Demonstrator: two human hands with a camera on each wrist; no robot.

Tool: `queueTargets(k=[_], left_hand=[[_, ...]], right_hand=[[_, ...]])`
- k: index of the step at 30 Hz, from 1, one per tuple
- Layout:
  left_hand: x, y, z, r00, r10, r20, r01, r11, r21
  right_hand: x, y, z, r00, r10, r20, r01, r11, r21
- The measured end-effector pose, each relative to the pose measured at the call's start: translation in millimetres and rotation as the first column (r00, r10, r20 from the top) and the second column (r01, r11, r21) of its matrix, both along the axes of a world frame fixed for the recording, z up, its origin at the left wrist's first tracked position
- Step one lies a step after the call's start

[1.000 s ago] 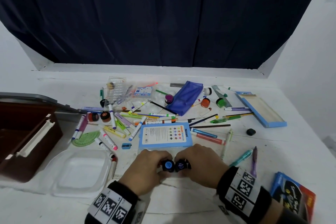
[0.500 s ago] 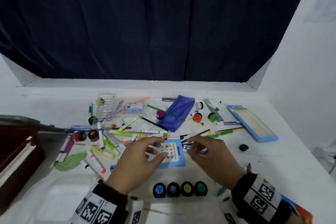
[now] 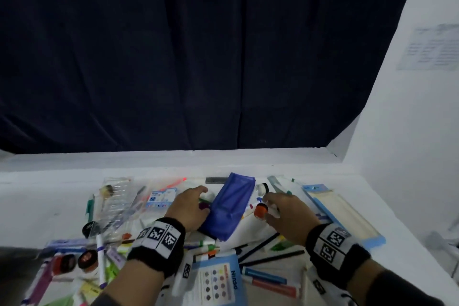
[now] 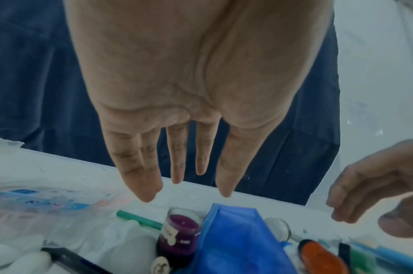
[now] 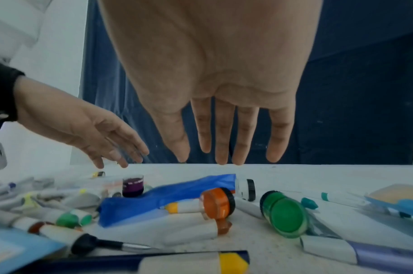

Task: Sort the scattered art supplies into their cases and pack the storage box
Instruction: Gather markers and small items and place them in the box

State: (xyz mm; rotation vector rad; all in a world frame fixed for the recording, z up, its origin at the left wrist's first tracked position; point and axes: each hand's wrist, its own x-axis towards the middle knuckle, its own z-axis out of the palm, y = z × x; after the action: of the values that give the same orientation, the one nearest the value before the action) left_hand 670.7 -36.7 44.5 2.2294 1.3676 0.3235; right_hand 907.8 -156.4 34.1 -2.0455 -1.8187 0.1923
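Note:
My left hand [image 3: 191, 204] hovers with straight, spread fingers over a purple paint jar [image 4: 182, 228] that stands upright against the left edge of a blue zip pouch [image 3: 231, 206]. The left hand [image 4: 184, 178] holds nothing. Right of the pouch, my right hand [image 3: 280, 208] hangs flat and empty just above an orange-lidded jar [image 5: 218, 203] lying on its side. A green jar [image 5: 285, 216] and a white jar [image 5: 246, 189] lie close by. In the right wrist view the right hand [image 5: 224, 157] touches none of them.
Markers, pens and brushes litter the white table around the pouch. A clear plastic case [image 3: 116, 204] lies far left, and a blue-edged tray [image 3: 342, 216] lies to the right. The blue paint-set card [image 3: 218, 278] sits nearest me. Two more jars [image 3: 87, 258] lie at the left.
Both hands left the row of paint jars near me and reached forward past the blue card to either side of the pouch. The head view tilted up, and that row is out of view.

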Motion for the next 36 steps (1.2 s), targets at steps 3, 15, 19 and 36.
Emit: queueTargets(k=[3, 15, 19, 36], left_hand=[[9.0, 18.7, -5.4, 0.99, -0.058, -0.129, 0.058, 0.998, -0.006], [15.5, 43.0, -28.1, 0.957, -0.126, -0.263, 0.127, 0.992, -0.013], [8.7, 38.9, -22.1, 0.978, -0.108, -0.18, 0.121, 0.991, 0.064], [-85.0, -141.7, 61.1, 0.583, 0.189, 0.79, -0.008, 0.974, -0.227]], right_hand=[[2.9, 21.8, -5.9, 0.989, 0.027, 0.148, -0.007, 0.991, -0.135], [1.8, 55.3, -25.9, 0.943, 0.127, 0.307, -0.043, 0.963, -0.266], [0.2, 45.5, -16.2, 0.958, 0.093, 0.27, -0.054, 0.988, -0.148], [-84.9, -90.0, 47.3, 0.928, 0.233, -0.291, -0.093, 0.9, 0.426]])
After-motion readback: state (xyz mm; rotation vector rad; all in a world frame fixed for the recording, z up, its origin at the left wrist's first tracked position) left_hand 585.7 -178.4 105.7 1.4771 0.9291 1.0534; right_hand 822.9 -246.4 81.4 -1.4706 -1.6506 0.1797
